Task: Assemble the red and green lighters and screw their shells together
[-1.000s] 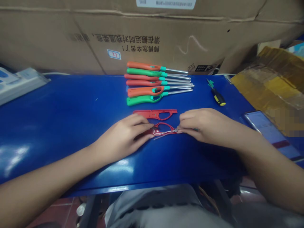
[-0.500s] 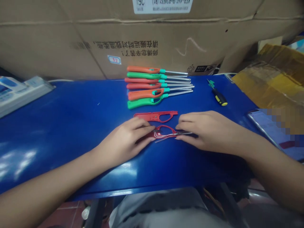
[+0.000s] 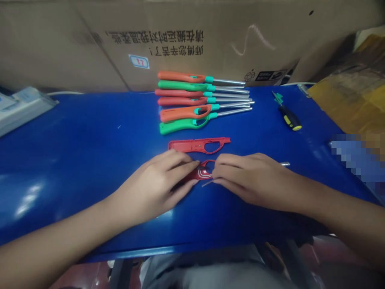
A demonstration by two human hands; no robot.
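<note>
Six assembled utility lighters (image 3: 183,114) lie side by side on the blue tabletop (image 3: 75,168), orange, green and red, their shafts pointing right. Nearer the person, two red pieces are not yet joined: a bare red half-shell (image 3: 186,146) lies open, and just nearer, a wired red half-shell (image 3: 201,173), with thin wires seated in it, sits between both hands. The left hand (image 3: 153,180) has its fingers (image 3: 182,161) curled over that shell's left part, pressing it down. The right hand (image 3: 252,180) closes its fingers over the shell's right end, and the tip of a steel tube (image 3: 285,163) shows beyond them; whether they grip it is hidden.
</note>
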